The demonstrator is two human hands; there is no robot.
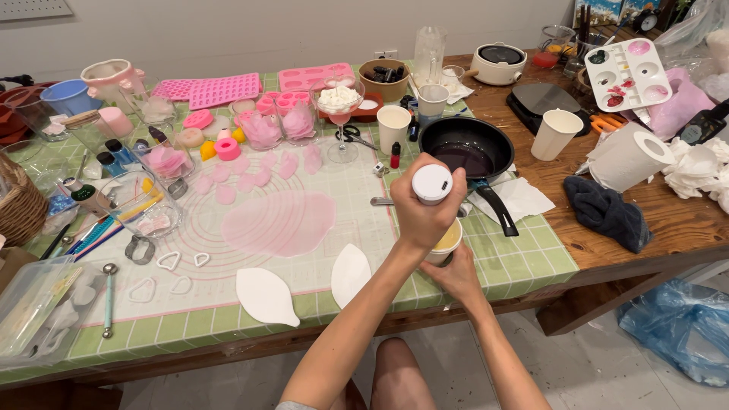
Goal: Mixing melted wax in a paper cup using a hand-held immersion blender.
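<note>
The left hand (424, 216) is clenched around a white-capped bottle (432, 184), held upright over a small cup of yellowish liquid (446, 241). The right hand (454, 275) grips that cup from below, at the table's near edge. Just behind sit a black frying pan (467, 148) and white paper cups (393, 125), with rolled pink sheet (279, 222) on the mat to the left

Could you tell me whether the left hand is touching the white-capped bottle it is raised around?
Touching. The head view shows the left hand wrapped around the white-capped bottle, fingers closed on its sides, no gap.
</note>
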